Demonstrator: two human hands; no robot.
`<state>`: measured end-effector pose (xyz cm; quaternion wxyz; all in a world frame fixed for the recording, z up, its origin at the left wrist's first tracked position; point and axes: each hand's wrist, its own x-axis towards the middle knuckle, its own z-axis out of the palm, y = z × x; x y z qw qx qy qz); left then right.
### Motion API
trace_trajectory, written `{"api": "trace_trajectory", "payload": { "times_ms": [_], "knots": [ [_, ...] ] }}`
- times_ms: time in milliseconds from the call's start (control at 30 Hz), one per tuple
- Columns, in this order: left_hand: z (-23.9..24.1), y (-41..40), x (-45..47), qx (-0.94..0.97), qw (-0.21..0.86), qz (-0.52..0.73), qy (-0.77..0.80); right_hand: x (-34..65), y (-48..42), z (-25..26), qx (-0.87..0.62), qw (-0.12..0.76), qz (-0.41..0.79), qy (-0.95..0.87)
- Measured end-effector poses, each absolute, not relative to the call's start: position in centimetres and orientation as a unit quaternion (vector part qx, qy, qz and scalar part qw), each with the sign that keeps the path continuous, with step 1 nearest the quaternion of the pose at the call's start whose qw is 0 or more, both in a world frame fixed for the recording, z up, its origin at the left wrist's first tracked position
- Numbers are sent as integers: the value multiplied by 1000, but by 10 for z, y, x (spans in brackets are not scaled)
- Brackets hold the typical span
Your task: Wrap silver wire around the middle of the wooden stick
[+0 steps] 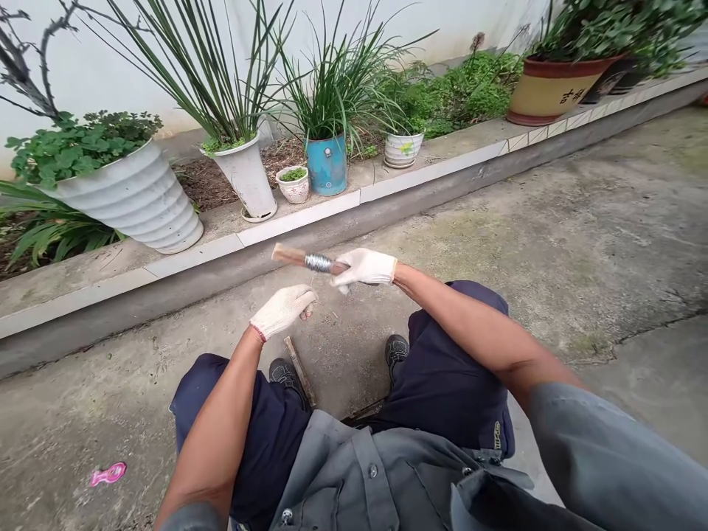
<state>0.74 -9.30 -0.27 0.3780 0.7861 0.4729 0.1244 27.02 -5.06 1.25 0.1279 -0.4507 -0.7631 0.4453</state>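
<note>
My right hand [366, 266], in a white knit glove, is closed around one end of a wooden stick [288, 254]. Silvery wire [318, 262] is wound in a tight coil about the stick's middle, just beyond my fingers. The stick's free end points left over the concrete. Below it, my gloved left hand [285, 310] is closed in a pinch. A faint thin strand runs down from the coil to these fingertips, apparently the loose length of the wire. Where exactly the fingers grip it is too fine to make out.
A low tiled ledge [304, 219] crosses ahead, bearing a ribbed white planter [138, 199], a tall white pot [246, 181], a blue pot [327, 166] and other plants. Wooden strips [299, 372] lie between my shoes. A pink object [108, 474] is on the concrete at lower left.
</note>
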Motion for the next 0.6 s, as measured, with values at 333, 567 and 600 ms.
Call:
{"api": "trace_trajectory", "payload": {
  "times_ms": [333,567,600],
  "knots": [
    [-5,-92,5,814,323,51,480,266,-35,-19,-580,-104,115,-800],
    [-8,-91,2,813,325,35,481,272,-61,-23,-302,-185,309,-883],
    [-10,-91,3,814,337,36,473,275,-62,-19,-289,-163,339,-880]
  ]
}}
